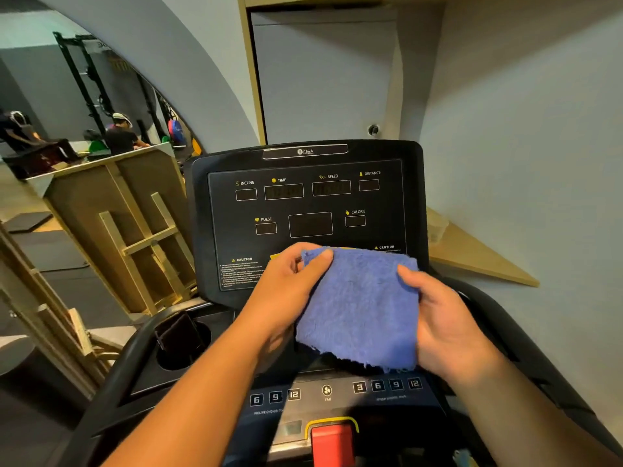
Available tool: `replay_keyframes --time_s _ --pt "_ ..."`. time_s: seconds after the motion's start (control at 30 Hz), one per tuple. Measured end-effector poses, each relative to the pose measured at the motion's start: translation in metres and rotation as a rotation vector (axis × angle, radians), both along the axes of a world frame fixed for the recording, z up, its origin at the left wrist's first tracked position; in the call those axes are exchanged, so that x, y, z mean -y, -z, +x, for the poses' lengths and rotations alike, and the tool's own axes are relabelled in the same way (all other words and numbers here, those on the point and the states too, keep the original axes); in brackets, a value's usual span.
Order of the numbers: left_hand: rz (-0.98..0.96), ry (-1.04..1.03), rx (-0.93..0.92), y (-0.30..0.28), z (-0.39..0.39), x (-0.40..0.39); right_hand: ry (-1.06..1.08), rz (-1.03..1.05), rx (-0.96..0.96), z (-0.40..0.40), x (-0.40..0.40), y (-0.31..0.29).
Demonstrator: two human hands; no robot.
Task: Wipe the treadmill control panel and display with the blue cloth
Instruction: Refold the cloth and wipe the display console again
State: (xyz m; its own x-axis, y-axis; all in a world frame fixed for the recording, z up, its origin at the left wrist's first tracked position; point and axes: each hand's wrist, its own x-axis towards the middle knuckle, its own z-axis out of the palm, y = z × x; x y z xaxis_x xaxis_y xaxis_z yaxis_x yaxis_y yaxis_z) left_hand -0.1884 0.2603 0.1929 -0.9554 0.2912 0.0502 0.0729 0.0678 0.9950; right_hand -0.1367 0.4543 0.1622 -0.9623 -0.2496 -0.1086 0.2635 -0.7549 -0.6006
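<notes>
A blue fluffy cloth [359, 308] is spread flat between both hands, in front of the lower part of the treadmill display [308, 203]. My left hand [286, 284] pinches its top left corner, thumb on top. My right hand [445, 318] grips its right edge. The black display stands upright with dark readouts labelled incline, time, speed, distance, pulse and calorie. Below the cloth lies the control panel [337, 394] with numbered buttons and a fan button. The cloth hides the display's lower middle and hangs apart from the control panel.
A red stop key [332, 443] in a yellow frame sits at the bottom centre. A cup holder [183, 342] is on the left, curved black handrails on both sides. Wooden frames [135, 237] stand to the left, a wall and wooden shelf [478, 257] to the right. People are far off at back left.
</notes>
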Motion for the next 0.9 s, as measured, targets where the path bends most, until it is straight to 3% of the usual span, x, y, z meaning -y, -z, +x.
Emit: replay_keyframes --time_s 0.1,0.23,0.33,0.4,0.53,0.6,0.67,0.77,0.83,0.9 --pt "-0.119 -0.009 -0.016 0.014 -0.005 -0.005 -0.024 0.097 0.076 -0.001 0.006 0.02" --pt "-0.115 -0.079 0.051 0.045 -0.012 0.011 0.029 0.272 0.246 -0.003 0.009 0.044" --pt "-0.279 -0.238 -0.043 0.073 -0.02 0.056 0.22 0.278 0.228 -0.021 -0.005 0.035" --pt "-0.414 -0.353 -0.103 0.094 -0.023 0.094 0.473 0.354 0.128 -0.04 -0.023 0.02" --pt "-0.619 -0.523 -0.132 0.13 -0.018 0.151 0.998 0.983 -0.058 -0.083 -0.032 -0.023" --pt "-0.693 -0.518 -0.133 0.146 -0.015 0.166 1.157 1.3 -0.225 -0.113 -0.029 -0.034" --pt "-0.767 -0.473 -0.117 0.159 -0.011 0.173 1.152 1.594 -0.362 -0.154 -0.027 -0.028" --pt "-0.852 -0.443 -0.083 0.173 -0.009 0.178 0.981 2.031 -0.298 -0.203 -0.013 0.004" --pt "-0.89 -0.446 -0.089 0.177 -0.01 0.178 0.964 2.135 -0.228 -0.213 0.011 0.012" --pt "-0.934 -0.448 -0.101 0.177 -0.015 0.178 0.952 2.201 -0.341 -0.216 0.034 0.02"
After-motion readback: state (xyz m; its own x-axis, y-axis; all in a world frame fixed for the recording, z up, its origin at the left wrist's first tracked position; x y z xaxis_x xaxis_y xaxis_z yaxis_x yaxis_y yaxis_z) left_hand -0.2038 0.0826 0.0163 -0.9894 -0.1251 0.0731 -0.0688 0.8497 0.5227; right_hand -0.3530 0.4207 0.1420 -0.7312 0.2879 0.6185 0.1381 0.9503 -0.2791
